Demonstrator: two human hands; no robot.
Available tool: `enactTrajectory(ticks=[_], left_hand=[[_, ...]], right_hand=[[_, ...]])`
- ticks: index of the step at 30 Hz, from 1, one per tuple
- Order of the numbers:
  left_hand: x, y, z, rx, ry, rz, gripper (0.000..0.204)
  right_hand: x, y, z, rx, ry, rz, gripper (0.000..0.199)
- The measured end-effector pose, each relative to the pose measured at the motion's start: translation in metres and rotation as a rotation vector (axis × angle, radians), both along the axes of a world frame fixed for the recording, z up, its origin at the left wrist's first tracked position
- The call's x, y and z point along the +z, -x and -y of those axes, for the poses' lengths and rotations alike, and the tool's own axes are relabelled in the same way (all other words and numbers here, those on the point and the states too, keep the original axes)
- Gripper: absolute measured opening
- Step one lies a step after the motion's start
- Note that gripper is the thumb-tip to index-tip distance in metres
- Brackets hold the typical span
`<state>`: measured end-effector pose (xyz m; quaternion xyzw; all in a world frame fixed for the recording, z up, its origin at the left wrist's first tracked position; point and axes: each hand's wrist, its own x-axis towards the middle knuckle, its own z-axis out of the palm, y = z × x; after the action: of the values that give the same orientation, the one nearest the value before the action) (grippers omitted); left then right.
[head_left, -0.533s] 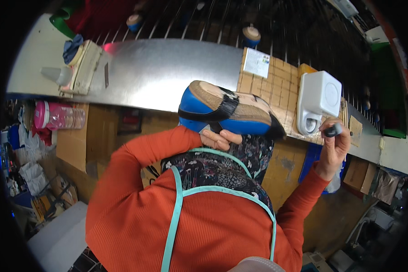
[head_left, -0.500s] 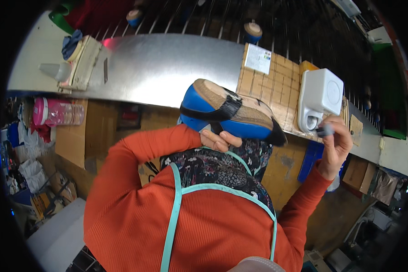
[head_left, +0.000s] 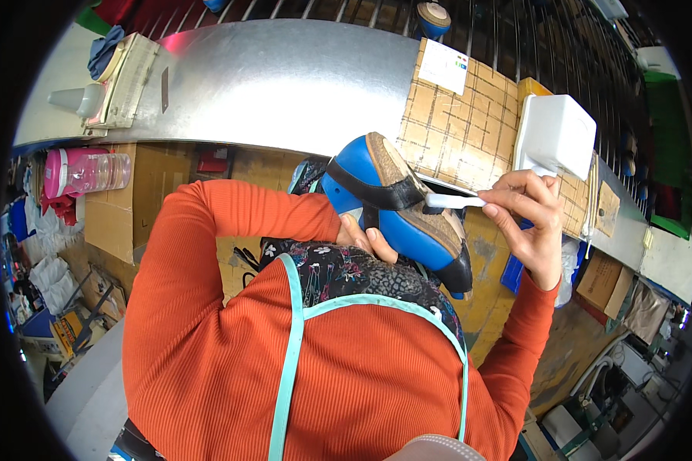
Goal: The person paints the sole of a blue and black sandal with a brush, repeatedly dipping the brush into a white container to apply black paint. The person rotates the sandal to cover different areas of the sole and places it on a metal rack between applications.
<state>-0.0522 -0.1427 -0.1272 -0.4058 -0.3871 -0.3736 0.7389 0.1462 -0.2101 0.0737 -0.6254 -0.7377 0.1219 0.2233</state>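
Note:
My left hand [head_left: 366, 239] holds a blue shoe [head_left: 377, 201] with a cork-coloured sole and black trim, gripping it from below close to my chest. The sole faces up and to the right. My right hand [head_left: 532, 221] pinches a small white brush [head_left: 452, 201] whose dark tip touches the sole's edge near the black strap. Both arms are in orange ribbed sleeves, and a patterned apron with a teal strap covers my front.
A white lidded box [head_left: 557, 132] stands on a taped cardboard mat [head_left: 460, 127] on the metal bench [head_left: 284, 81]. A squeeze bottle [head_left: 75, 100] and a cloth lie at the bench's left end. A pink bottle [head_left: 84, 172] and cardboard boxes sit below.
My right hand has come from the white box leftward, bringing the brush onto the shoe's sole. The shoe has tilted and shifted a little to the right in my left hand.

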Motion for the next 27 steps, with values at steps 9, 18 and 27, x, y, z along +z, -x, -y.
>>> enactTrajectory(ticks=[9,18,27], left_hand=[[0.008,0.008,-0.010,-0.008,-0.064,-0.121,0.059],[0.015,0.019,-0.013,0.045,-0.129,-0.288,0.055],[0.025,0.022,-0.017,0.069,-0.204,-0.411,0.056]], right_hand=[[-0.011,0.013,0.011,-0.075,-0.055,0.062,0.016],[-0.014,0.042,0.031,-0.247,-0.164,0.266,0.017],[-0.016,0.053,0.047,-0.466,-0.236,0.387,0.019]])
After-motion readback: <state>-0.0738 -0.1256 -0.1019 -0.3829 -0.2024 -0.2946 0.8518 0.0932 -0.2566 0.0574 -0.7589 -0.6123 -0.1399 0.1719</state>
